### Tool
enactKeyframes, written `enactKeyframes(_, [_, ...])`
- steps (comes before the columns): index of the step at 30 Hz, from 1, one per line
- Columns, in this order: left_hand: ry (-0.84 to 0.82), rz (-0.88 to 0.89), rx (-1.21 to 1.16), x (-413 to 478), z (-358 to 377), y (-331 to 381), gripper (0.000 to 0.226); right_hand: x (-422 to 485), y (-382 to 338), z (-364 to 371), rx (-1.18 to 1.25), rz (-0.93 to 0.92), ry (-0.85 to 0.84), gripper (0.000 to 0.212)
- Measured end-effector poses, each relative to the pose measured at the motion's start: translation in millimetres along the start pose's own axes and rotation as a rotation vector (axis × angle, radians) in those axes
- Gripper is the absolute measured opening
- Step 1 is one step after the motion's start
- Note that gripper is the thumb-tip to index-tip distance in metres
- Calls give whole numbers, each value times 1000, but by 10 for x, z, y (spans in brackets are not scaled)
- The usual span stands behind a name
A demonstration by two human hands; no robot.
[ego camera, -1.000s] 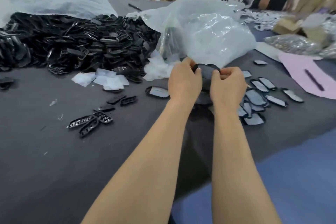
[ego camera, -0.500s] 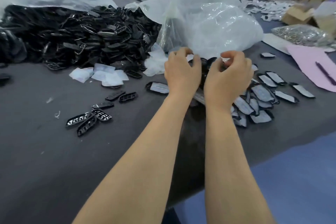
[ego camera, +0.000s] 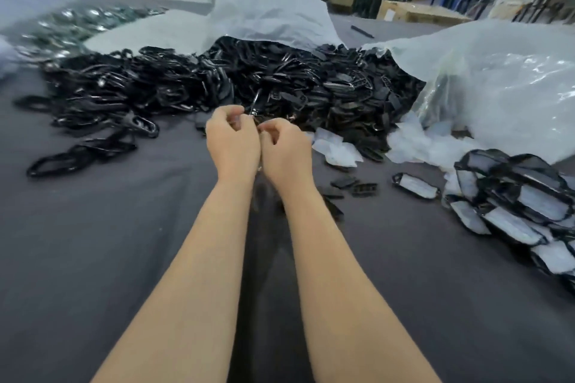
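At the near edge of the black pile (ego camera: 311, 90), in the head view, the left grip (ego camera: 231, 140) and the right grip (ego camera: 286, 149) are held close together, just above the table (ego camera: 93, 242). A thin black part (ego camera: 254, 110) seems to be pinched by the left grip's fingertips, right at the pile's edge. The right grip's fingers are curled, but it cannot be told if anything is held inside. To do this step well, only one part should be lifted, so that the others are not dragged along. It should be pulled up slowly and freed from the tangle. White wraps (ego camera: 337, 151) are seen near the right grip, and wrapped parts (ego camera: 529, 205) are piled well apart on the right.
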State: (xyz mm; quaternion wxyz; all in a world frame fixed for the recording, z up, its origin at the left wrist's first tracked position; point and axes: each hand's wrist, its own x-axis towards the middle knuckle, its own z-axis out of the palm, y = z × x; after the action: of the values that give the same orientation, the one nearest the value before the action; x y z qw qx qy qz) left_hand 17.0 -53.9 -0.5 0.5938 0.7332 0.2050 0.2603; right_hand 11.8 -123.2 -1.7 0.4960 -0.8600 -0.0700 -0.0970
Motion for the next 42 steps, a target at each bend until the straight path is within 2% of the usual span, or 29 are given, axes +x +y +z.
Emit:
enactKeyframes(6, [196, -65, -33, 524, -460, -203, 22, 211, -185, 657, -114, -58, -102, 31])
enactKeyframes(9, [233, -93, -42, 707, -579, -279, 28, 316, -264, 895, -160, -131, -146, 34])
enactKeyframes(12, [237, -116, -56, 819, -639, -301, 32, 429, -334, 1137, -309, -223, -238, 33])
enactKeyframes(15, [223, -142, -71, 935, -697, -304, 36, 505, -374, 1318, -367, -220, -315, 28])
enactKeyframes(19, [120, -189, -28, 1024, -715, -305, 41, 556, -345, 1416, -410, -226, -422, 51])
enactKeyframes(21, [78, -227, -31, 1038, -711, -311, 43, 563, -334, 1420, -434, -222, -428, 55])
enactKeyframes(24, [87, -231, 20, 1055, -725, -324, 37, 531, -356, 1353, -380, -256, -357, 48])
enactKeyframes(27, [105, -182, 19, 1029, -688, -305, 15, 482, -399, 1122, -174, -338, -315, 37])
enactKeyframes(28, [109, -168, 8, 1010, -663, -294, 18, 467, -407, 1015, -99, -334, -293, 36])
enactKeyframes(30, [95, -161, -94, 959, -593, -299, 29, 478, -366, 788, -23, -245, -144, 35])
enactKeyframes(32, [96, -180, -202, 873, -519, -302, 31, 536, -237, 586, -120, -80, 47, 35])
enactKeyframes(33, [101, -188, -231, 817, -478, -293, 28, 562, -146, 509, -238, 2, 81, 36])
enactKeyframes(36, [97, -216, -354, 639, -322, -228, 16, 541, 72, 442, -563, 108, 5, 33])
enactKeyframes(40, [60, -284, -512, 392, -127, -121, 20, 472, 145, 422, -538, 79, 83, 18])
enactKeyframes(42, [62, -309, -575, 277, -70, -82, 20, 446, 168, 361, -438, 73, 97, 16])
